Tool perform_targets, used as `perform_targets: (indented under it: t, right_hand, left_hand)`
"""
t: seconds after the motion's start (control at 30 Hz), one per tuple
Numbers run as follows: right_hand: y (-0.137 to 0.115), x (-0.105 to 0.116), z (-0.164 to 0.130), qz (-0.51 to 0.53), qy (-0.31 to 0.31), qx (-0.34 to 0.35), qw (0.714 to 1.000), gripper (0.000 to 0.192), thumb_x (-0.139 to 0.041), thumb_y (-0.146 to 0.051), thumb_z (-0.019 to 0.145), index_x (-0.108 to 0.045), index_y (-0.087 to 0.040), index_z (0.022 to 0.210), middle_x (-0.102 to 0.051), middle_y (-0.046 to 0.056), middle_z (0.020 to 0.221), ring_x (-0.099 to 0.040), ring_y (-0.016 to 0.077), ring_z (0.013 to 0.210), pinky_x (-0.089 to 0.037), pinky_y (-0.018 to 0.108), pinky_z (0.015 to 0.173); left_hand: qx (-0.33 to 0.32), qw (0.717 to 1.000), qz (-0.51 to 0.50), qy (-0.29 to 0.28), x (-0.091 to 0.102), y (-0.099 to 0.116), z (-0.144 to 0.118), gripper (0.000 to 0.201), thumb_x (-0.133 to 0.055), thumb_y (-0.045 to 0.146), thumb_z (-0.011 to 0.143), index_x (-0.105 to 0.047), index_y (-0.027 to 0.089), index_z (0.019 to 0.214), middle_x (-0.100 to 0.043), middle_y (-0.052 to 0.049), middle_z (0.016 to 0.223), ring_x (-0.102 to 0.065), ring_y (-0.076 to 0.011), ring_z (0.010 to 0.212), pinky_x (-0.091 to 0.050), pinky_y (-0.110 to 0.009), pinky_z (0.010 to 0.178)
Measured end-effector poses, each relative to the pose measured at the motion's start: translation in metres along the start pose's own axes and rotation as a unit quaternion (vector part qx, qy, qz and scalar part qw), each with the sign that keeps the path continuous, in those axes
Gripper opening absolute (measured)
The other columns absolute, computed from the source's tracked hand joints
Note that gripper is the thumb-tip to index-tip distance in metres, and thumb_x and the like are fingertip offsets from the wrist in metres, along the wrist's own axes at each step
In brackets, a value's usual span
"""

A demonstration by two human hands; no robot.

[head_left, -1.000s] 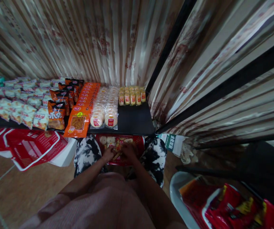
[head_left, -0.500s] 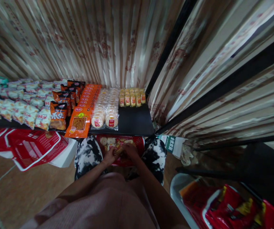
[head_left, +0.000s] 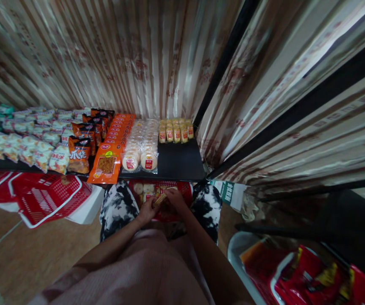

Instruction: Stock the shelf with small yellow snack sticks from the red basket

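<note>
Left hand (head_left: 147,210) is gripping a gold packet (head_left: 160,199), fingers curled; right hand (head_left: 176,199) is partly curling beside it, hold unclear. Packet is sitting over red basket (head_left: 187,191), showing more than before.

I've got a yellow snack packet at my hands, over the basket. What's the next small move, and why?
Probably lift the yellow snack packet toward the black shelf. It sits between the left hand and right hand over the red basket, and similar yellow packs stand at the shelf's back, with bare surface in front.
</note>
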State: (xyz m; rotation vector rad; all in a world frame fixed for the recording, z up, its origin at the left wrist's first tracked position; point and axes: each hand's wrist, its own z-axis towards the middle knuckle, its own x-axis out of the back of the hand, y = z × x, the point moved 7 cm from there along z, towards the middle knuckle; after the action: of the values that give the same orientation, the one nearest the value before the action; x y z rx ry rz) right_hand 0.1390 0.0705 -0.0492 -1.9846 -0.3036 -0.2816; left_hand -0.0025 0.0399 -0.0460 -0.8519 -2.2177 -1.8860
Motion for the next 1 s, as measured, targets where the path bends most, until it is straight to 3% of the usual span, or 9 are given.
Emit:
perform_targets:
  t: [0.2, 0.53, 0.8, 1.0]
  right_hand:
    - [-0.011, 0.006, -0.011, 0.088, -0.021, -0.005, 0.996, 0.037, -0.048, -0.054, 0.075, -0.054, -0.018, 0.068, -0.057, -0.002, 0.056, -0.054, 0.011, 0.047, -0.04, 0.02, 0.044]
    - [-0.025, 0.021, -0.022, 0.08, -0.004, -0.021, 0.997, 0.039, -0.049, -0.056, 0.074, -0.052, -0.019, 0.065, -0.051, -0.004, 0.046, -0.049, 0.0099, 0.041, -0.036, 0.02, 0.04]
    - [-0.031, 0.03, -0.026, 0.113, -0.005, -0.005, 0.994, 0.037, -0.052, -0.055, 0.07, -0.052, -0.019, 0.065, -0.048, -0.006, 0.043, -0.044, 0.0089, 0.037, -0.033, 0.021, 0.039]
    - [-0.044, 0.039, -0.038, 0.142, -0.011, 0.0, 0.99, 0.038, -0.052, -0.057, 0.069, -0.051, -0.019, 0.068, -0.046, -0.006, 0.043, -0.041, 0.0095, 0.038, -0.03, 0.022, 0.039]
  left_hand:
    - [0.0, 1.0, -0.007, -0.011, 0.001, 0.007, 0.0, 0.023, -0.045, 0.035, 0.08, -0.052, 0.018, 0.093, -0.062, -0.002, 0.081, -0.057, -0.0155, 0.074, -0.041, -0.026, 0.07]
    - [0.022, 0.987, -0.158, -0.006, 0.001, 0.021, 0.002, 0.02, -0.047, 0.035, 0.077, -0.053, 0.017, 0.083, -0.054, 0.003, 0.065, -0.051, -0.0116, 0.061, -0.039, -0.022, 0.059]
    - [0.059, 0.963, -0.263, -0.012, -0.001, 0.03, 0.004, 0.032, -0.054, 0.047, 0.07, -0.052, 0.017, 0.079, -0.049, 0.005, 0.055, -0.045, -0.0083, 0.047, -0.035, -0.019, 0.046]
    - [0.106, 0.948, -0.299, -0.025, 0.0, 0.039, 0.004, 0.044, -0.057, 0.055, 0.066, -0.05, 0.017, 0.088, -0.052, 0.006, 0.052, -0.05, -0.0086, 0.041, -0.035, -0.018, 0.041]
